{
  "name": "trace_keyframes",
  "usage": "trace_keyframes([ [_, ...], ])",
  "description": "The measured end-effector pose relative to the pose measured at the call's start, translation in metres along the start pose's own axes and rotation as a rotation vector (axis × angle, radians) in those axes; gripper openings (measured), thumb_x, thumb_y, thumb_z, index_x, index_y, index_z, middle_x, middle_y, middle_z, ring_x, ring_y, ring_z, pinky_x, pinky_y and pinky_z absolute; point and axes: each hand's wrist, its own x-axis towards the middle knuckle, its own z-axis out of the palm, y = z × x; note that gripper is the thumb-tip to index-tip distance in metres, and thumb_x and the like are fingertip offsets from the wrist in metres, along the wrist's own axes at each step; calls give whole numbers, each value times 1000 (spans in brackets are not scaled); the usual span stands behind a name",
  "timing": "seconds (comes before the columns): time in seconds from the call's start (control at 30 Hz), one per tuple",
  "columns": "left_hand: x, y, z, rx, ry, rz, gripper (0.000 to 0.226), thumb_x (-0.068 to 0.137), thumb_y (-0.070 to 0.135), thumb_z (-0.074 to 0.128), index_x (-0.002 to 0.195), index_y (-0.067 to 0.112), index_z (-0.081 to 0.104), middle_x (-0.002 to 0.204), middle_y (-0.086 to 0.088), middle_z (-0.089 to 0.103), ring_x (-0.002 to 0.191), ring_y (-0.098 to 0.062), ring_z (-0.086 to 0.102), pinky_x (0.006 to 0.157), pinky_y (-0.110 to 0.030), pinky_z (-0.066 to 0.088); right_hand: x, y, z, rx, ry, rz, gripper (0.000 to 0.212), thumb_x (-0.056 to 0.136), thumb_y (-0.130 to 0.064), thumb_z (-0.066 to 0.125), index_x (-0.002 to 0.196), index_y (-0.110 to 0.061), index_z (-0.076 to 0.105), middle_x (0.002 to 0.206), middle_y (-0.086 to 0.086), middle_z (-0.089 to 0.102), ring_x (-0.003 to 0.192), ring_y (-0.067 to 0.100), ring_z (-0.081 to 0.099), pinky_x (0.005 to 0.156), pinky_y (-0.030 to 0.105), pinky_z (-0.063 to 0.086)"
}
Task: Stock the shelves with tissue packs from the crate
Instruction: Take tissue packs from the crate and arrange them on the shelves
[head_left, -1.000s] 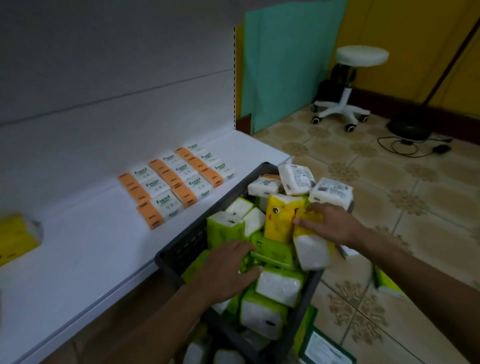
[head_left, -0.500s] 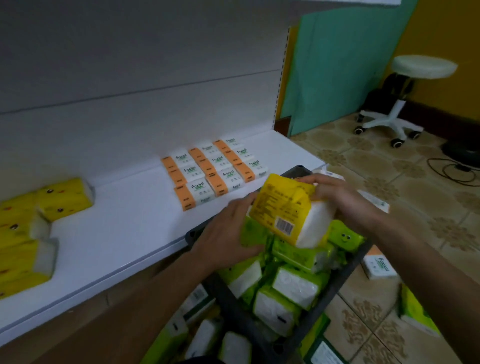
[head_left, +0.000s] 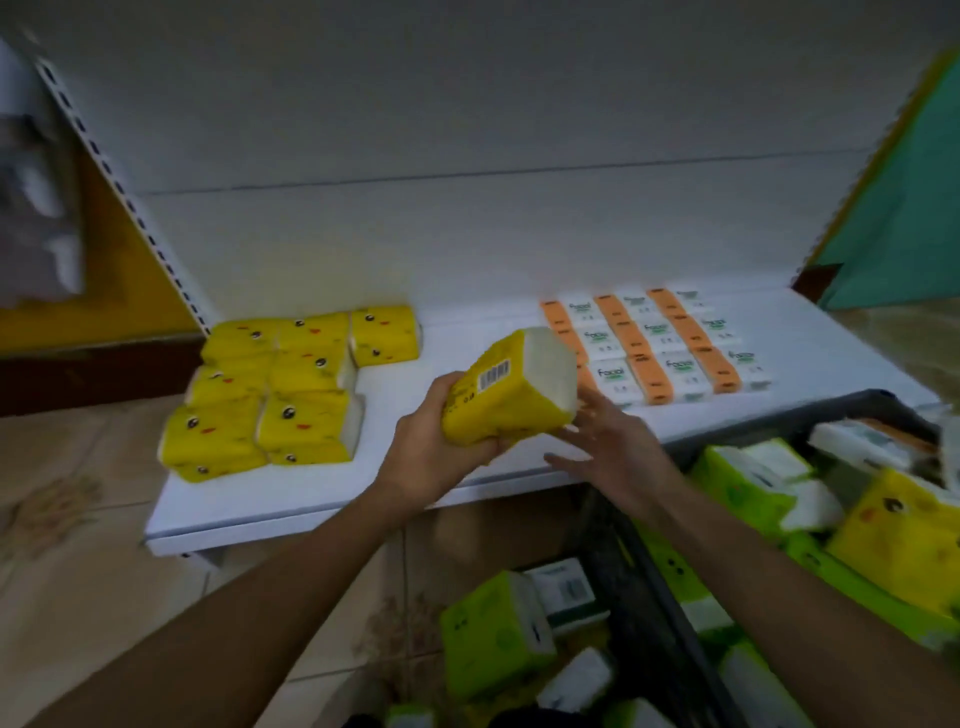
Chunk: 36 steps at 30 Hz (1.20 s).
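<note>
"Facial" is printed on the orange-banded white packs (head_left: 655, 347).

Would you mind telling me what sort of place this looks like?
Probably a small shop or a mock-up of one: a white retail shelf with a slotted upright, product rows like the yellow tissue packs, and a restocking crate.

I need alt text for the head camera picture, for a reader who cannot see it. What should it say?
The left hand holds a yellow plastic-wrapped tissue pack above a white shelf, with the open right hand beside it. On the shelf lie yellow duck-face packs and orange-and-white packs; a dark crate of packs stands right.
</note>
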Motion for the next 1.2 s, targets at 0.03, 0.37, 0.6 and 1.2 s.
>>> trace_keyframes([
  [0.03,2,-6,-1,-59,28,-58,74,66,36,82,128,25,43,103,7,58,93,-13,56,73,-17,40,7,10,9,-143,26,20,49,84,8,49,122,-22,49,133,9,53,116,27,54,88,45,49],
  [0.37,6,-27,-20,-504,-140,-338,21,95,28,45,116,29,44,103,13,52,78,5,52,66,-8,45,36,43,82,-185,-190,-143,93,63,-17,76,141,-37,29,131,-3,50,110,19,59,82,41,56],
  [0.6,1,-62,-46,-504,231,-377,90,67,46,66,144,30,21,133,-3,47,120,-23,49,94,-42,46,62,52,83,-680,-147,-394,82,71,-12,78,132,-38,31,125,-24,41,122,13,46,93,34,51],
  [1.2,12,-206,-53,386,-33,-169,88,60,73,30,128,22,52,130,0,52,118,-21,47,94,-32,41,225,114,100,-1201,118,-377,95,77,-14,74,149,-16,12,147,18,30,135,35,30,105,41,31],
])
